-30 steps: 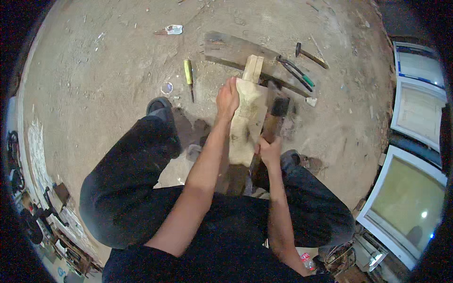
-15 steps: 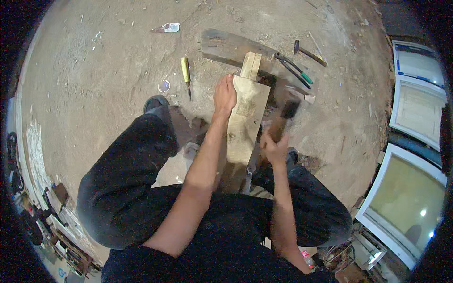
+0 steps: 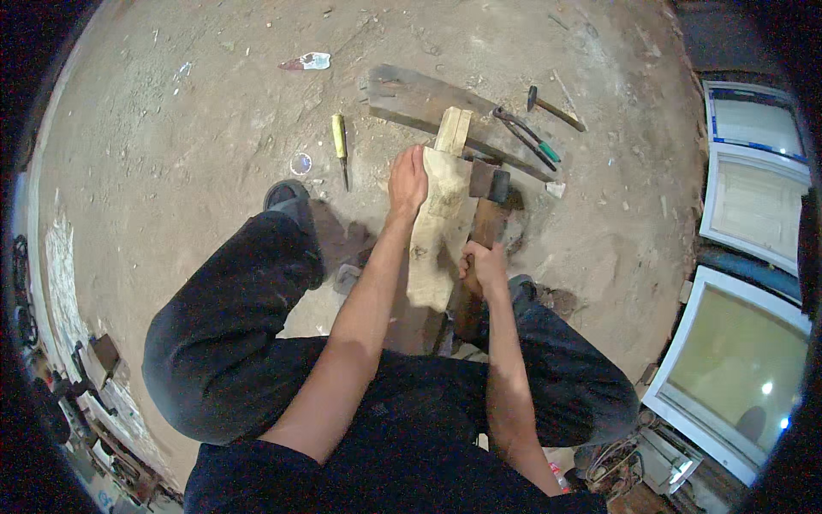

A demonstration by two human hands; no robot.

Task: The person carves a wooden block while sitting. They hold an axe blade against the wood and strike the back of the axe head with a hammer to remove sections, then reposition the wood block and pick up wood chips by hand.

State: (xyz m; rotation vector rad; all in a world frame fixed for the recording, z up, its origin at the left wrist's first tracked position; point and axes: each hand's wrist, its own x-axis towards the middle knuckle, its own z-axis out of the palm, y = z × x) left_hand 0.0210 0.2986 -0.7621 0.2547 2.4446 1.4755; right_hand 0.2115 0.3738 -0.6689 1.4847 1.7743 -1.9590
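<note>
Hatchet (image 3: 488, 223) and pale wood block (image 3: 438, 227), centre frame.
I log the left hand (image 3: 407, 182) clasping the block's upper-left edge, the right hand (image 3: 486, 264) wrapped round the hatchet's handle (head at the block's right edge).

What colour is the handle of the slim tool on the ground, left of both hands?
The handle is yellow, best seen in the head view.

A dusty grey-brown floor (image 3: 214, 128) fills most of the scene, sprinkled with small pale crumbs and scraps. Along the right side are white-framed panes: a large pane (image 3: 728, 360) near, a smaller pane (image 3: 756, 199) beyond, and a blue-edged pane (image 3: 753, 122) farthest. Bright light spots (image 3: 766, 388) show on the largest. At left, a patchy whitish strip (image 3: 68, 295) borders jumbled dark clutter (image 3: 101, 433).
</note>
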